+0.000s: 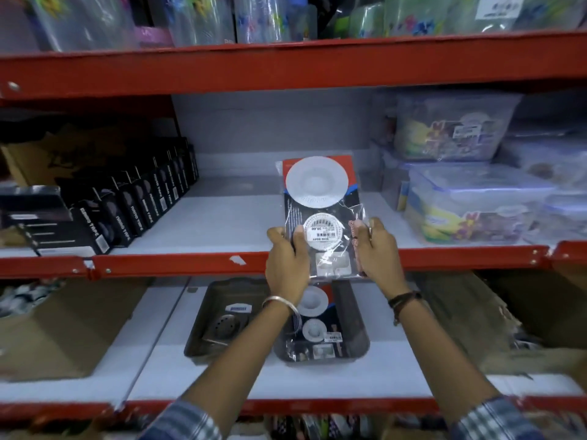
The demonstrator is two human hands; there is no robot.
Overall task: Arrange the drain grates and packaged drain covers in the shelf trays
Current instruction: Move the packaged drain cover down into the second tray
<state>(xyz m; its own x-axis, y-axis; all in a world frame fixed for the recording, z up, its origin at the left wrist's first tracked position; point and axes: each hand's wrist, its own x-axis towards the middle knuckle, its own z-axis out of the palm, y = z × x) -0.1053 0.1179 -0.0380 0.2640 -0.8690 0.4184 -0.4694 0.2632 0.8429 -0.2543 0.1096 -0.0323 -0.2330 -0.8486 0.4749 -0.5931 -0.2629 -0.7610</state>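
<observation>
Both hands, the left hand (286,265) and the right hand (378,252), are closing around the lower side edges of a packaged drain cover (319,214), holding it upright above the right tray (359,338), which is already holding another pack (314,322).

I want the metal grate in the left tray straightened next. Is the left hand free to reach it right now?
Probably not yet. The left hand and right hand both grip the packaged drain cover above the trays. The grate itself lies uncovered in the left tray.
</observation>
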